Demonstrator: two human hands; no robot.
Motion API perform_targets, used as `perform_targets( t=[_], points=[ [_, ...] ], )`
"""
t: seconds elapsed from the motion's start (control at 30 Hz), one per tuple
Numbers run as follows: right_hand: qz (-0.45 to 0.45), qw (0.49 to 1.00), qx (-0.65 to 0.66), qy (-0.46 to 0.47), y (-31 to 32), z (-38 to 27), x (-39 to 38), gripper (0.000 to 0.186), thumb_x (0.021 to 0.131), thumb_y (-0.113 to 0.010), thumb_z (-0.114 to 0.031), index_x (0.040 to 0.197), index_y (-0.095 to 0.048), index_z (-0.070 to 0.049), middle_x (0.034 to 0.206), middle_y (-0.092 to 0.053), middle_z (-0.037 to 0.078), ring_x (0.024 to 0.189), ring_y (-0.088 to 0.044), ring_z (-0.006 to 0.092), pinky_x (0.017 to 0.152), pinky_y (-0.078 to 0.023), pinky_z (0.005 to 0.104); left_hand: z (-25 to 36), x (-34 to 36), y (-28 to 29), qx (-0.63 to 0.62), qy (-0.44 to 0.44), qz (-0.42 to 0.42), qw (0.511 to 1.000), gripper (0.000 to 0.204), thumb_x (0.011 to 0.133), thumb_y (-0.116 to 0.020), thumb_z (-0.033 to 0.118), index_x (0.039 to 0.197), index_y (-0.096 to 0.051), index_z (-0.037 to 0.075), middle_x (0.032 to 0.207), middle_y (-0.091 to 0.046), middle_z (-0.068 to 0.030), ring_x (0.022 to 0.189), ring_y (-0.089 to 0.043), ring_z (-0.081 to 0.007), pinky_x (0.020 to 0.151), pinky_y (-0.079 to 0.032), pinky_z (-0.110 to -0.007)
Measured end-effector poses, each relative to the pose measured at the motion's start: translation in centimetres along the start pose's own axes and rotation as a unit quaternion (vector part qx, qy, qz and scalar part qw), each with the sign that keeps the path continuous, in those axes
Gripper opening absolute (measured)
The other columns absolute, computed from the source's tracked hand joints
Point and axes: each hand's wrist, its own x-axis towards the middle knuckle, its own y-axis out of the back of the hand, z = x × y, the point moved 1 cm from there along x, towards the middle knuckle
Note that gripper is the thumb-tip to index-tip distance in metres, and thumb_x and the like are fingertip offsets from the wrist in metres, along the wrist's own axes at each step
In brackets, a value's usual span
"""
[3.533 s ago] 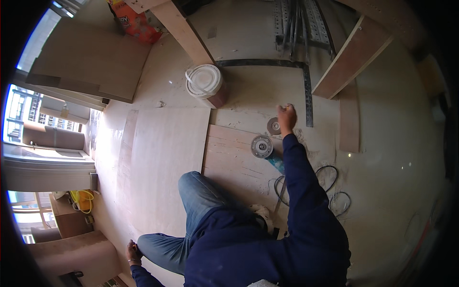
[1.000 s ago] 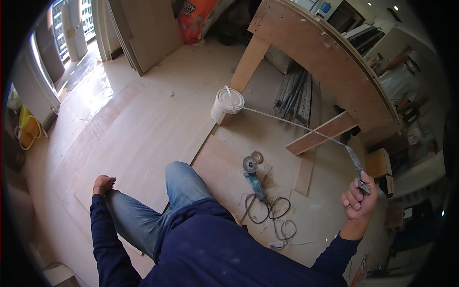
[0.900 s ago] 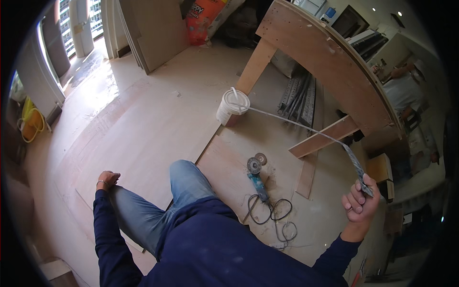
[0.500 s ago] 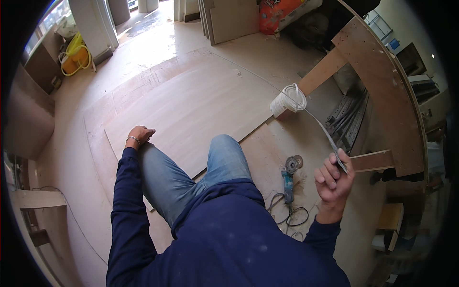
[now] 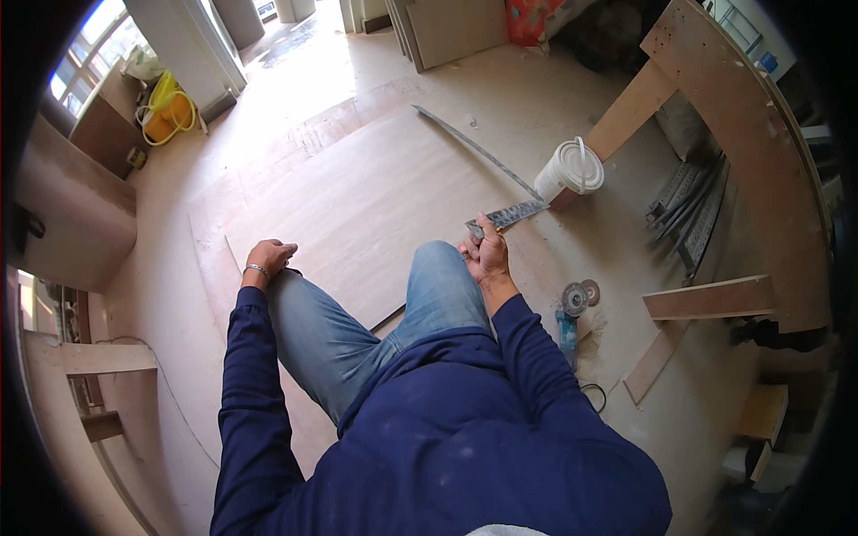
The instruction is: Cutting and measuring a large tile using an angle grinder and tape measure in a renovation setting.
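A steel carpenter's square (image 5: 517,215) is gripped by its short arm in my right hand (image 5: 488,256), just beyond my right knee. Its long arm slants away over a large pale board (image 5: 349,201) lying on the floor; whether it touches the board I cannot tell. Something small and yellowish shows beside my right fingers. My left hand (image 5: 271,256) rests at my left knee above the near left part of the board. Its fingers are curled together, and what they may hold is hidden.
A white lidded bucket (image 5: 576,167) stands by the board's right edge. An angle grinder (image 5: 570,317) lies on the floor to my right. Beyond it are a curved wooden frame (image 5: 715,116) and metal strips (image 5: 688,214). Yellow hose and an orange container (image 5: 174,116) sit far left.
My right hand has swung left and inward from the far right, bringing the square down over the board beside my knee. My left hand stays at the left knee. The view has shifted slightly.
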Motion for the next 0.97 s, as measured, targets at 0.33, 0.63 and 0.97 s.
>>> perform_targets(
  t=[0.33, 0.63, 0.97],
  points=[
    [0.036, 0.983, -0.091, -0.155, 11.0, 2.3, 1.5, 0.04, 0.093, -0.068, -0.038, 0.065, -0.047, -0.018, 0.052, -0.038, -0.003, 0.039, -0.03, 0.0105, 0.05, -0.039, 0.0317, 0.7, -5.5, 0.5, -0.075, 0.027, -0.017, 0.997, 0.042, 0.087, -0.071, 0.039, 0.082, -0.071, -0.003, 0.068, -0.066, -0.0069, 0.056, -0.057, -0.0136, 0.055, -0.046, -0.029],
    [0.088, 0.888, -0.32, -0.318, 16.6, 8.4, 2.8, 0.055, 0.083, -0.075, -0.055, 0.077, -0.059, -0.002, 0.056, -0.043, 0.001, 0.039, -0.036, 0.013, 0.041, -0.038, 0.0319, 5.0, -13.7, 0.0, -0.053, 0.095, -0.04, 0.993, 0.052, 0.087, -0.067, 0.049, 0.081, -0.068, -0.002, 0.06, -0.058, -0.0027, 0.053, -0.051, -0.0115, 0.051, -0.039, -0.027],
    [-0.3, 0.472, -0.791, -0.247, 4.9, 14.9, 1.8, 0.046, 0.086, -0.07, -0.046, 0.11, -0.069, -0.007, 0.1, -0.066, 0.018, 0.091, -0.061, 0.0276, 0.077, -0.049, 0.0401, 2.1, -25.7, 2.1, -0.085, 0.185, 0.049, 0.978, 0.049, 0.088, -0.065, 0.05, 0.081, -0.069, 0.002, 0.061, -0.059, -0.003, 0.052, -0.051, -0.0131, 0.05, -0.04, -0.031]
  ],
)
